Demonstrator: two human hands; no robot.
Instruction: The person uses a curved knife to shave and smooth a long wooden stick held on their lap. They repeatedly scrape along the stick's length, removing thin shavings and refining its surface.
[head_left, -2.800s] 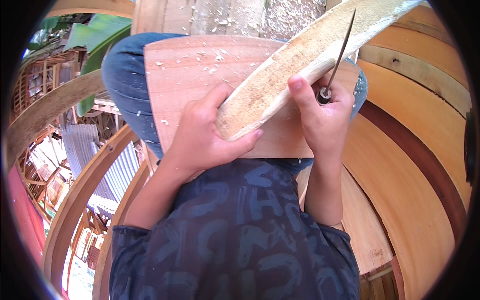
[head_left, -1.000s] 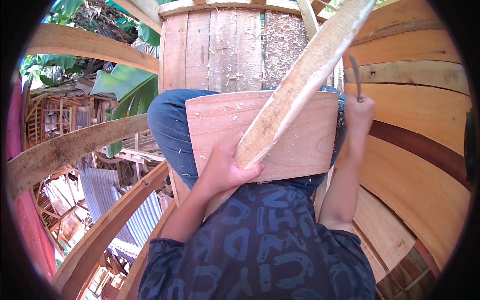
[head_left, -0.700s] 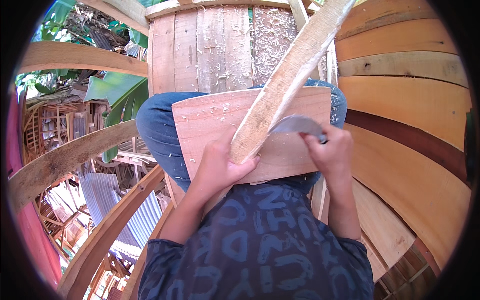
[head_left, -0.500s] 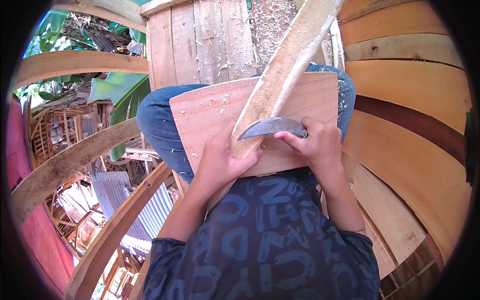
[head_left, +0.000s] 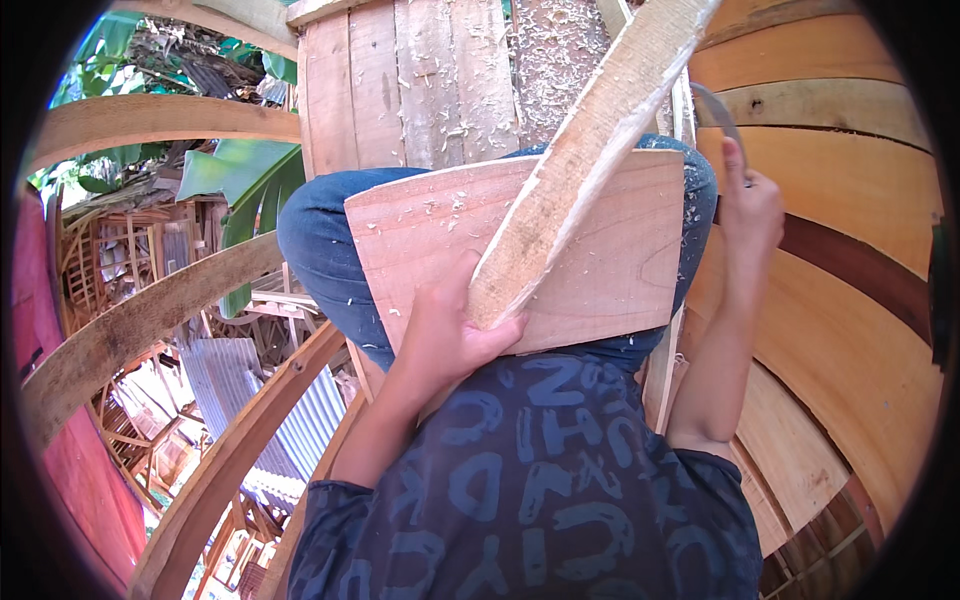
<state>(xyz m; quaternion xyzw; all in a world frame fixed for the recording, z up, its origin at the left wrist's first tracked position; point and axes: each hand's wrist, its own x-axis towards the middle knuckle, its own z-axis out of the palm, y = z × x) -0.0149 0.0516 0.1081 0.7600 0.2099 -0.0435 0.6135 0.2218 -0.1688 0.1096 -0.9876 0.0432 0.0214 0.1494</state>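
A long strip of wood slants from my lap up to the far right, its right edge pale and freshly cut. Around its near end my left hand is closed, thumb across the tip. Under the strip, a wide flat board lies over my crossed legs, sprinkled with shavings. Out to the right, my right hand is raised off the wood and closed on the handle of a curved knife. The blade points up and away, apart from the strip; most of the handle is hidden in the fist.
Floor planks strewn with shavings stretch ahead of me. On the right rises a wall of wooden boards. Curved wooden rails run along the left, with a banana leaf and corrugated metal sheets beyond them.
My right hand has swung the curved knife off the strip, up and out to the right. The strip's near end has shifted slightly; my left hand still grips it.
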